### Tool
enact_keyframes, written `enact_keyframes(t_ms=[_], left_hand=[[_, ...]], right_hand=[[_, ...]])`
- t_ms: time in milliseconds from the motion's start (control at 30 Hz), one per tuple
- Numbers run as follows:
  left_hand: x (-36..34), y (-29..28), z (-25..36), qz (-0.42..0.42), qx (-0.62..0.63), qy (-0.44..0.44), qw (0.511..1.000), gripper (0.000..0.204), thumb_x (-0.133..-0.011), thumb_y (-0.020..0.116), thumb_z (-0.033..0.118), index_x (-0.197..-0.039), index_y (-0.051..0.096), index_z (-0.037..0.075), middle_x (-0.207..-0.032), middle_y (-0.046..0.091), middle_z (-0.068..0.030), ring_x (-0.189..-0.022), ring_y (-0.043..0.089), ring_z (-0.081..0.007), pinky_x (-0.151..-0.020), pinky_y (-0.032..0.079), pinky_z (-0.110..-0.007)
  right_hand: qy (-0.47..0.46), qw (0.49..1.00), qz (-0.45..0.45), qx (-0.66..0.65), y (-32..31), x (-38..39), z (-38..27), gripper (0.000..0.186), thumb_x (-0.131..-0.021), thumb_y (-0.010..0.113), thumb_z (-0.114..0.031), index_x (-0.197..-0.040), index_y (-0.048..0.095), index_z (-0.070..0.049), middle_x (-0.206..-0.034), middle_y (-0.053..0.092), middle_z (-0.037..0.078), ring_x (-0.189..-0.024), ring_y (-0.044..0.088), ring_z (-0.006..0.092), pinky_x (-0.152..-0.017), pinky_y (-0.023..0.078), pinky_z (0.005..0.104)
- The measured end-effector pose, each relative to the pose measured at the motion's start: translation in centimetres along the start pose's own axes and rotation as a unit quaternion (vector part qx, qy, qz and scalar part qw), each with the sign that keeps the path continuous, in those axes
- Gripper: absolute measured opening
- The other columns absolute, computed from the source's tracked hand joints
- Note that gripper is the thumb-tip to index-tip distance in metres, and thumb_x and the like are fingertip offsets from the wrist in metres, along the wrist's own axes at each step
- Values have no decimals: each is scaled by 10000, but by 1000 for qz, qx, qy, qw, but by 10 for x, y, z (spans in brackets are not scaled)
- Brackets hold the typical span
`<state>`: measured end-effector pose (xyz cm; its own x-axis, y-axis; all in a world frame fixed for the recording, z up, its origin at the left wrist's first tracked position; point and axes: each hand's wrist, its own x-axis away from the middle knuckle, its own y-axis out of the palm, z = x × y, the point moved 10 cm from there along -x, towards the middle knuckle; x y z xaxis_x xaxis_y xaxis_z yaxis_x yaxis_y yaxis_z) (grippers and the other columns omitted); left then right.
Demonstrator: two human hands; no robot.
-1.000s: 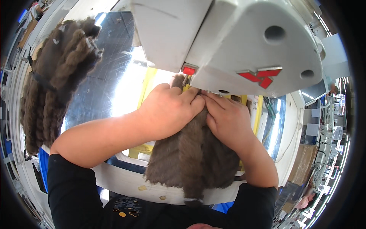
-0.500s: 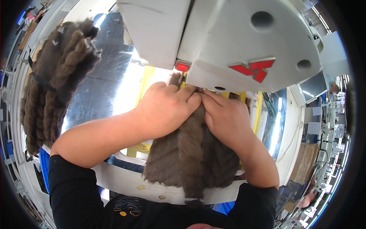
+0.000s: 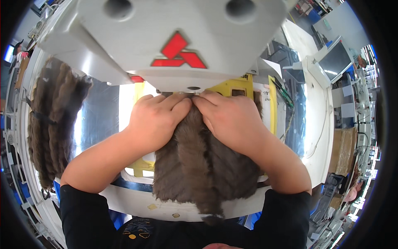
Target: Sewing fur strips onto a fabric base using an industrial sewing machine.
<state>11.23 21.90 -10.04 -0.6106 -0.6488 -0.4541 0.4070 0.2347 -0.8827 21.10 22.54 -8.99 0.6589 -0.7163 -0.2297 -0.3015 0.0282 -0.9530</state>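
and here's the fur (image 3: 195, 162) running lengthwise from left hand (image 3: 154, 120) and right hand (image 3: 233, 119), equally near its far end, toward the near edge of the table (image 3: 134, 201) (fingers bent, tips hidden, pinching or pressing, can't tell).

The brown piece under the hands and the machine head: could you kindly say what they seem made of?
Brown piece: fur, real or synthetic unclear; soft, matte pile, ragged edge.
Machine head: probably painted metal, perhaps plastic; smooth, satin grey with soft highlights.
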Motion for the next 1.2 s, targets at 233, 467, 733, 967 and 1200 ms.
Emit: enact_keyframes(t_ms=[233,467,733,967,1200], left_hand=[[1,-7,9,-48,20,7,999,399,-785,626,137,-1175,683,71,-1203,727,-125,-852,731,-285,-705,567,-384],[15,-13,32,-37,-15,66,997,443,-790,615,174,-1222,676,97,-1276,723,-89,-660,617,-146,-591,455,-310],[23,-9,28,-32,3,62,998,456,-808,623,165,-1242,677,37,-1246,741,-96,-672,633,-148,-592,477,-312],[27,-10,30,-32,-10,61,998,388,-849,608,144,-1186,684,-32,-1192,744,-169,-715,693,-188,-624,529,-326],[27,-3,27,-66,-10,39,997,447,-842,609,151,-1257,656,-6,-1292,724,-146,-742,701,-169,-645,543,-319]], right_hand=[[3,999,-36,18,6,-1,1,207,-884,587,-109,-1065,679,-71,-1029,680,28,-777,712,240,-599,559,367],[13,1000,-14,-20,0,-3,2,185,-905,596,-104,-1051,700,-59,-1073,721,49,-825,719,274,-669,568,389],[6,999,-20,-35,-7,-5,0,276,-909,607,-69,-1154,733,-63,-1222,733,63,-986,727,288,-801,587,393],[70,991,-71,-84,3,-11,16,353,-869,566,18,-1157,756,-60,-1250,738,99,-1098,705,338,-925,574,410],[63,992,-61,-91,2,-13,21,352,-874,566,-3,-1139,780,-93,-1168,750,95,-1017,709,338,-877,576,424]])
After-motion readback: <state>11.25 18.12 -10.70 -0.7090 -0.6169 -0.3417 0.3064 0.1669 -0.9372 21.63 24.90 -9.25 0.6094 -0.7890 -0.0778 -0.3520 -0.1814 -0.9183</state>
